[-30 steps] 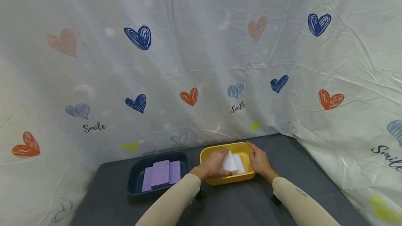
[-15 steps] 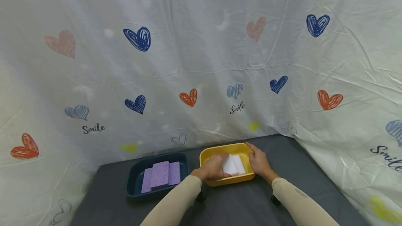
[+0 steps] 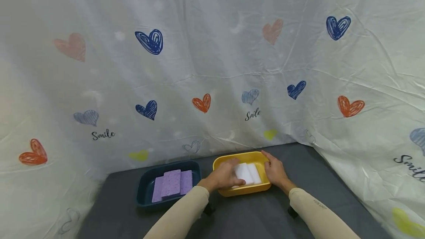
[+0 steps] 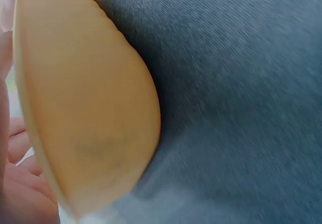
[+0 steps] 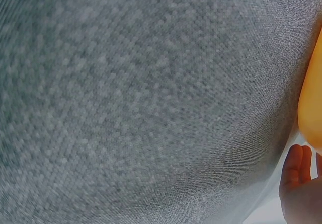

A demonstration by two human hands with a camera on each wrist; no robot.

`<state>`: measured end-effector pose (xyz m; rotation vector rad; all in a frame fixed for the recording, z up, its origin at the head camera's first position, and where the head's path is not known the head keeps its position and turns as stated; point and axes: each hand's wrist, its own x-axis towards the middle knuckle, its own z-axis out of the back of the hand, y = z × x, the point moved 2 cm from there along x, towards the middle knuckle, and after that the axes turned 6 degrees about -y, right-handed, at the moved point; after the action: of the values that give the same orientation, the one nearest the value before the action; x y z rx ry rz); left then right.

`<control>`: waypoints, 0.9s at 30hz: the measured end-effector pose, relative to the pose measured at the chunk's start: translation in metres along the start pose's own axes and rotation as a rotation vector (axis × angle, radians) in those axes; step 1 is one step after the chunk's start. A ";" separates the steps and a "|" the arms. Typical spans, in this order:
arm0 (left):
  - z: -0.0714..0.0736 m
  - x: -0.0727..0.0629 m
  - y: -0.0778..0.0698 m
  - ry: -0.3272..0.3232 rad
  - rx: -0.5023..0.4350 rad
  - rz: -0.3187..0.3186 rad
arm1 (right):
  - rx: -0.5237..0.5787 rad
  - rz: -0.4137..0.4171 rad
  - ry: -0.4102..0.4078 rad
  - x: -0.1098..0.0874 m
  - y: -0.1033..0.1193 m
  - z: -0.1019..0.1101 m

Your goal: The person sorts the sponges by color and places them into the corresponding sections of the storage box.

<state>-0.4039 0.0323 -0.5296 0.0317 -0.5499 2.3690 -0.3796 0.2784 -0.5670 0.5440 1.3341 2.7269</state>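
Note:
In the head view a yellow tray (image 3: 229, 193) holds white sponges (image 3: 245, 173) that lie side by side, one overlapping the other. My left hand (image 3: 220, 175) is over the tray's left side, its thumb by the near corner of the left sponge and its fingers spread apart from the thumb. My right hand (image 3: 276, 170) grips the tray's right side, thumb toward the inside and fingers along the outer rim. The left wrist view shows the tray's outer wall (image 4: 95, 98) and part of a hand at the left edge. Fingertips (image 5: 293, 163) show beside the tray in the right wrist view.
Left of the yellow tray stands a dark blue tray (image 3: 142, 185) with purple sponges (image 3: 172, 183) in it, one on top of others. Both trays rest on a dark grey cloth-covered table (image 3: 249, 220). A white curtain (image 3: 212, 65) with printed hearts hangs behind and to the right.
The left white sponge, tilted up in my left hand a second ago, now lies flat against the other. My left hand has loosened and shifted slightly left. My right hand stays on the tray.

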 end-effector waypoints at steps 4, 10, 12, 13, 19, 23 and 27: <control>0.011 -0.005 0.007 -0.047 0.004 0.000 | -0.019 0.017 0.006 0.006 -0.002 0.002; 0.023 -0.014 0.017 -0.107 -0.009 0.008 | -0.096 0.039 0.034 0.012 -0.004 0.006; 0.028 -0.018 0.019 -0.129 -0.020 0.020 | -0.124 0.048 0.053 0.014 -0.006 0.009; 0.030 -0.020 0.020 -0.143 -0.020 0.025 | -0.136 0.055 0.064 0.015 -0.006 0.010; 0.047 -0.036 0.027 -0.217 -0.015 0.079 | -0.163 0.049 0.155 0.020 -0.009 0.019; 0.064 -0.048 0.032 -0.280 -0.001 0.134 | -0.194 0.080 0.177 0.022 -0.009 0.031; 0.079 -0.065 0.043 -0.328 0.097 0.175 | -0.215 0.161 0.178 0.021 -0.009 0.046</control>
<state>-0.3918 -0.0685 -0.4851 0.4388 -0.6110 2.5774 -0.3844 0.3229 -0.5421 0.4172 1.0488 3.0645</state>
